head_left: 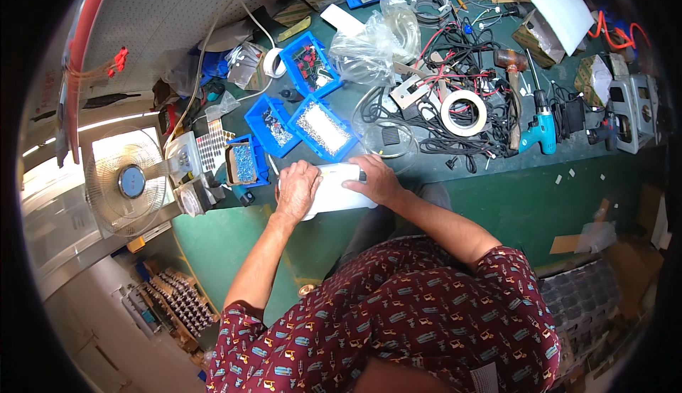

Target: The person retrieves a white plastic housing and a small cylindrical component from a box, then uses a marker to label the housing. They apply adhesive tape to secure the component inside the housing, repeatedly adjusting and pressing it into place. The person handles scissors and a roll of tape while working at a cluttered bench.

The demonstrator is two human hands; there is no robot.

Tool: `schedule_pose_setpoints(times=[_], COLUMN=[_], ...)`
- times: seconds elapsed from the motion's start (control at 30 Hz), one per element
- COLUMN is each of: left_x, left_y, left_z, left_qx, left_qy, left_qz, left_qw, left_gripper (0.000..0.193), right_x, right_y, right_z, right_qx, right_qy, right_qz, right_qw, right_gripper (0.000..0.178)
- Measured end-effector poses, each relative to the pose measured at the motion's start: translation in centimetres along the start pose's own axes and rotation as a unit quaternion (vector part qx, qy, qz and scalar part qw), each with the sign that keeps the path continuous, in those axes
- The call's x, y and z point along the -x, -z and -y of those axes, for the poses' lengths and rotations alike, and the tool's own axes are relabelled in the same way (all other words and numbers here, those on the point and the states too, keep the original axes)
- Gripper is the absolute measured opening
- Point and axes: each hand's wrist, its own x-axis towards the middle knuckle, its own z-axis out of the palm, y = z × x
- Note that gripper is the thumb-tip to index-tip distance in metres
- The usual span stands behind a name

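A smooth white casing [337, 192] lies at the front edge of the green workbench, close to my body. My left hand [298, 187] grips its left end, fingers bent over the far side. At the other end my right hand [375, 180] is closed round the casing, thumb lying across the top. A small dark piece shows beside the right thumb; I cannot make out what it is. Just beyond the hands stands a blue bin [344, 153] of small silver fasteners, with another blue bin [264, 140] to its left.
Farther back is a blue bin [334, 89] of red and black parts. A carton [244, 164] of blue pieces stands left. Right lie tangled black cables [444, 141], a tape roll [483, 117], a hammer [513, 62] and a teal power drill [544, 131]. A fan [131, 181] stands far left.
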Motion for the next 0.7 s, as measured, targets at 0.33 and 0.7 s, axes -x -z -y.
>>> schedule_pose_setpoints(times=[0.33,0.7], left_x=[1.0,1.9], left_y=[-5.7,-5.1], left_z=[5.1,4.8], left_qx=[0.157,0.142], left_qy=[-0.074,-0.058], left_qz=[-0.077,-0.061], left_qw=[0.982,0.986], left_gripper=[0.012,0.011], right_x=[-2.8,-3.2], right_y=[0.8,0.8], right_z=[2.1,0.9], right_qx=[0.095,0.012], right_qy=[-0.025,-0.051], right_qz=[0.161,0.141], right_qw=[0.982,0.989], right_gripper=[0.054,0.051])
